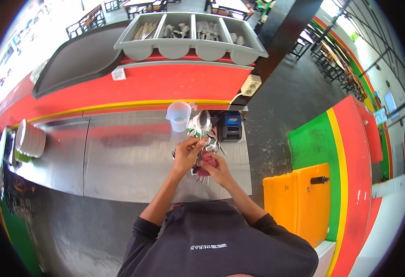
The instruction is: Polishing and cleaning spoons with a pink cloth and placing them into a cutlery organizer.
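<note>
Above the steel counter (126,166), my left hand (186,155) grips a metal spoon (203,119) by its handle, bowl pointing away from me. My right hand (219,170) holds a dark pink cloth (207,165) around the lower end of that handle. Behind and below both hands lies a pile of metal cutlery (213,143), partly hidden by them. More cutlery ends (202,180) poke out on the near side of the cloth. A translucent plastic measuring jug (179,116) stands just beyond my left hand.
A black receipt printer (230,127) stands right of the cutlery. Stacked white bowls (31,139) are at the counter's left end. On the red ledge rest a grey cutlery tray (192,45) with several compartments and dark serving trays (81,55). A power socket (251,85) hangs right.
</note>
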Available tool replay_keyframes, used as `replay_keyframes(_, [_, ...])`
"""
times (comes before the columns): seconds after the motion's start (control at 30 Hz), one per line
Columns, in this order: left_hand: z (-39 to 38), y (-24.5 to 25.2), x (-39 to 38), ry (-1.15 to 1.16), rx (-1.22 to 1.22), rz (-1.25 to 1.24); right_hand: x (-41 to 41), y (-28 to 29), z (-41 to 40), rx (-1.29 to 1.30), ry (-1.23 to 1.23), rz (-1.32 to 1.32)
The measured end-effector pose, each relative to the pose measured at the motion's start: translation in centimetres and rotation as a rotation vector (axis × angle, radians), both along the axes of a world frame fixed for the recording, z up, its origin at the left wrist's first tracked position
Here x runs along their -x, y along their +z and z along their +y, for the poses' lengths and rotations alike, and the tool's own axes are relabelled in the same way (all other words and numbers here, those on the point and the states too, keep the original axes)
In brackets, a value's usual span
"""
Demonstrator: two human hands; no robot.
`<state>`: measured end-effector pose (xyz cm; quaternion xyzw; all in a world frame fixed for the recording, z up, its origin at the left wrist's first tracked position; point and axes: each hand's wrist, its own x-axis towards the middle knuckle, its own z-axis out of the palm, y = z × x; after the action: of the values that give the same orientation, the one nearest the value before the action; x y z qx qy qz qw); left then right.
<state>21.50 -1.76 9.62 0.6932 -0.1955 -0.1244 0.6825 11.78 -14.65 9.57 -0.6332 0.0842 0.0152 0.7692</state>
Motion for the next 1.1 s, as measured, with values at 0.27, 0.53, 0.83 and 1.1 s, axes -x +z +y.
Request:
replay_keyframes(0.27, [-7.2, 10.3, -10.0, -0.087, 0.076, -0.361, -6.2, 8.4, -5.9, 0.280, -0.255, -0.354])
replay_keyframes(0.53, [-15.1, 18.8, -20.8, -0.089, -0.013, -0.520, -15.4, 17.1, -12.4, 0.859, -0.546, -0.651])
replay_keyframes(0.83, [-18.8, 20.6, -28.9, -0.134, -0.438, -0.698, -22.9, 20.4, -15.9, 1.186, -0.606, -0.353])
replay_keyframes(1.1, [-19.2, 20.4, -29.0, -0.163, -0.536, -0.705, -25.0, 20.7, -17.3, 1.159, -0.639, -0.183])
